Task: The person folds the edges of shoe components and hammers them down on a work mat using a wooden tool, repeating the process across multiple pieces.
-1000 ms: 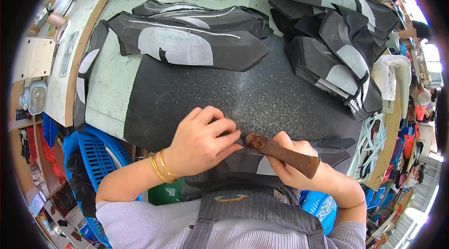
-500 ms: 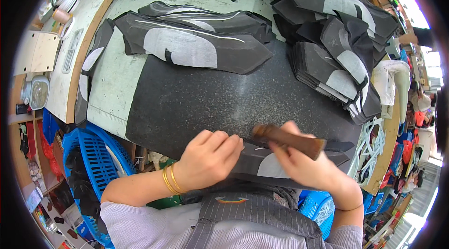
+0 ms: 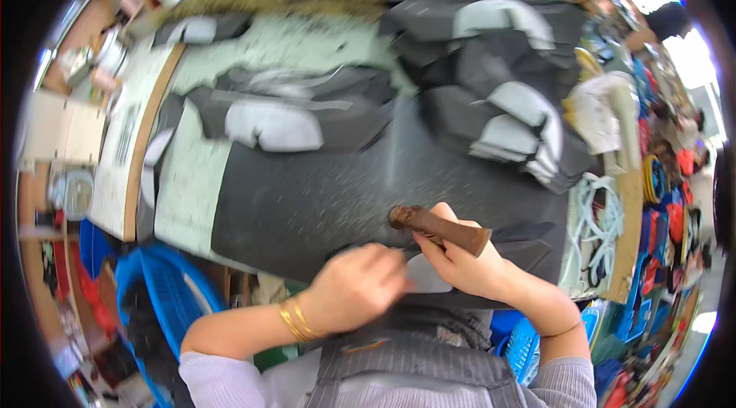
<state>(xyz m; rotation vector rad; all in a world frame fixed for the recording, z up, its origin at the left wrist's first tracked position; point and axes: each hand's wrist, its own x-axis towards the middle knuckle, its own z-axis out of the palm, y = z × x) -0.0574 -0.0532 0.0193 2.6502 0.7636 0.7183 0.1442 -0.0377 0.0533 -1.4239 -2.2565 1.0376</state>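
Observation:
My right hand (image 3: pixel 464 262) is closed around a hammer with a worn, rusty brown head (image 3: pixel 441 229); its handle is hidden in the grip. Below that hand lies a dark grey cut piece with a pale patch (image 3: pixel 426 276), at the near edge of the black work mat (image 3: pixel 307 201). My left hand (image 3: pixel 364 285), with two gold bangles on the wrist, is curled beside the piece's left part. Motion smears its fingers, so whether they grip the piece's edge cannot be made out.
More dark pieces with pale patches (image 3: pixel 276 126) lie across the mat's far side, and several stacks (image 3: pixel 529 121) stand at the right. A blue basket (image 3: pixel 165 285) is at the lower left. Pale strips (image 3: pixel 594 216) lie at the right edge, beside a wooden edge strip (image 3: pixel 632 216).
The whole view has shifted, with more of the bench's far edge showing. My left hand has drawn back toward me from the mat and its fingers blur. The hammer stays in my right hand.

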